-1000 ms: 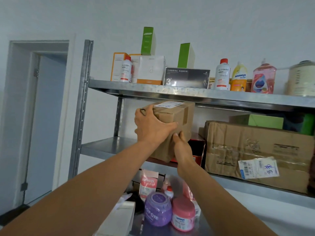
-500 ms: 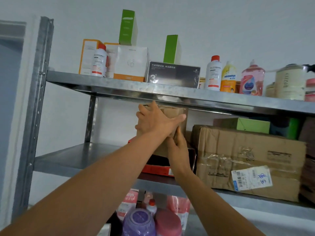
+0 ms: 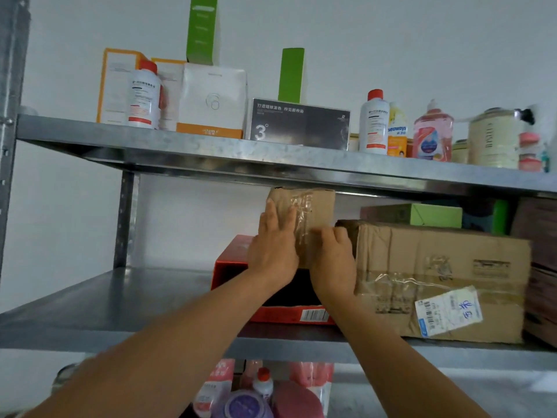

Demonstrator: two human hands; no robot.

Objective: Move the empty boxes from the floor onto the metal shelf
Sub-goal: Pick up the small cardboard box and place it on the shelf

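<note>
We've the small box [image 3: 313, 206] on the red box [image 3: 232, 260], mid metal shelf [image 3: 120, 297], dead ahead, standing tall. Our left hand [image 3: 272, 251] lies flat on its front; right hand [image 3: 333, 263] fingers bent at lower-right edge, grip unclear. Needs a straight push to the far side, we reckon.

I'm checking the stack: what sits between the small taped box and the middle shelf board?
The head view shows a red box between them; the small taped box sits on it.

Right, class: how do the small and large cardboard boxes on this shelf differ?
The small cardboard box stands upright on the red box; the large cardboard box lies wide on the metal shelf itself. The large one bears a white label; the small one shows only tape. Both are brown.
</note>
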